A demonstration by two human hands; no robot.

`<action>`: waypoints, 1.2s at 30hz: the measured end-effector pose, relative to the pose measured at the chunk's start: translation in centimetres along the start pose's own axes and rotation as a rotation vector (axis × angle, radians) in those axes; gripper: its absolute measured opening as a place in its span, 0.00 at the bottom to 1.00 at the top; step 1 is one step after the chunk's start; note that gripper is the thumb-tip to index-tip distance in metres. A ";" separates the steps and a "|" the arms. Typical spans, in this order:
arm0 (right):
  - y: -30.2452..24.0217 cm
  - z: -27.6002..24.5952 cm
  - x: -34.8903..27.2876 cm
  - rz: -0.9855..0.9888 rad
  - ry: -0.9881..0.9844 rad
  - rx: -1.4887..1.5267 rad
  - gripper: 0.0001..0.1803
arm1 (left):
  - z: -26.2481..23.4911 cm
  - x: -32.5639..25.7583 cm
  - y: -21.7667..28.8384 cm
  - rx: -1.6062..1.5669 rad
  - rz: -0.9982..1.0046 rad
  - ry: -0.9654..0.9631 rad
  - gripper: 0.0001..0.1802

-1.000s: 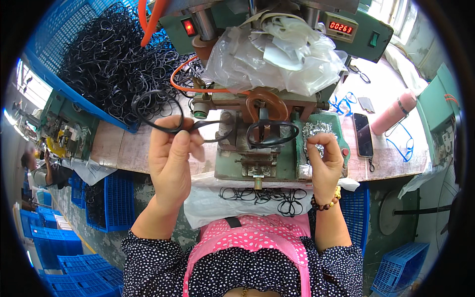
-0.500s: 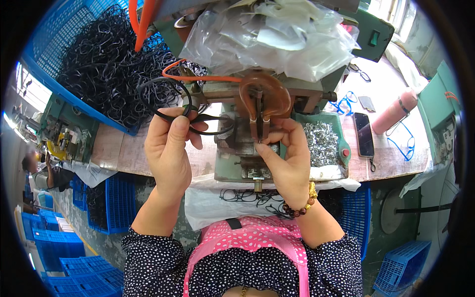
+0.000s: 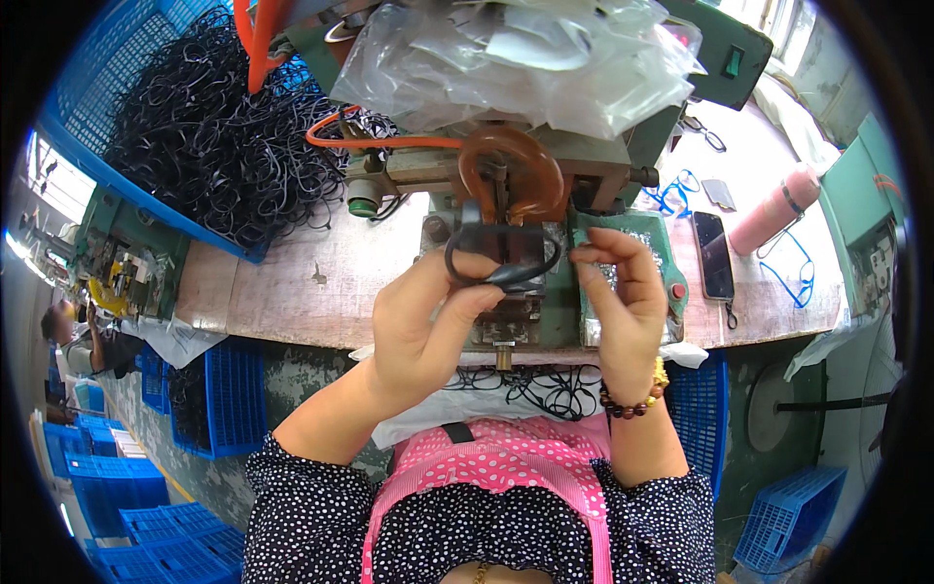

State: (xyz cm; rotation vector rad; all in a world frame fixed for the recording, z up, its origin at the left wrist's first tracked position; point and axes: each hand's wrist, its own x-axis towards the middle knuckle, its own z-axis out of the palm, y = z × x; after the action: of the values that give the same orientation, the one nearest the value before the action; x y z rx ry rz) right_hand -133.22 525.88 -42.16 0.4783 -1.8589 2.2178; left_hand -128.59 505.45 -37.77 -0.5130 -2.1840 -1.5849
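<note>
My left hand (image 3: pixel 418 321) pinches a black eyeglass frame front (image 3: pixel 533 272) between thumb and fingers. The frame is blurred by motion and hangs before the working head of a bench machine (image 3: pixel 595 161), below its curved brown translucent guard (image 3: pixel 545 175). To the right of it, my right hand (image 3: pixel 630 311) is raised over a green tray (image 3: pixel 678 261) of small silvery parts. Its thumb and fingertips come close together; anything between them is too small to make out. A bead bracelet circles that wrist.
A blue basket (image 3: pixel 146 200) heaped with black frames stands at the left. A phone (image 3: pixel 714 255), a pink bottle (image 3: pixel 775 209) and blue frames (image 3: pixel 804 287) lie right. Plastic bags (image 3: pixel 525 68) cover the machine's top. More black frames (image 3: pixel 555 389) rest on white cloth by my lap.
My left hand has brought the eyeglass frame rightward, before the machine head. My right hand has left the machine's jaws and moved right to the parts tray.
</note>
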 end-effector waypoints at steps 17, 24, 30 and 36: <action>6.0 -7.5 -2.3 -0.233 -0.014 -1.212 0.10 | 1.3 0.3 -1.4 0.147 0.174 0.064 0.09; 6.3 -5.8 -1.3 -0.298 0.124 -1.015 0.02 | -0.1 -0.5 -2.6 0.304 0.306 0.120 0.12; 7.4 -5.4 -2.0 -0.269 0.255 -0.923 0.02 | -6.7 0.9 -16.7 0.704 -0.046 0.179 0.17; 7.5 -5.4 -2.0 -0.290 0.282 -0.915 0.04 | -9.1 0.7 -24.9 1.107 -0.453 0.103 0.27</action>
State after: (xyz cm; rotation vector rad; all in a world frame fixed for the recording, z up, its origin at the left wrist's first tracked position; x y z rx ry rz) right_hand -134.67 529.86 -50.59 0.2138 -2.1899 1.0120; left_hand -140.90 489.55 -54.98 0.4097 -2.7421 -0.3154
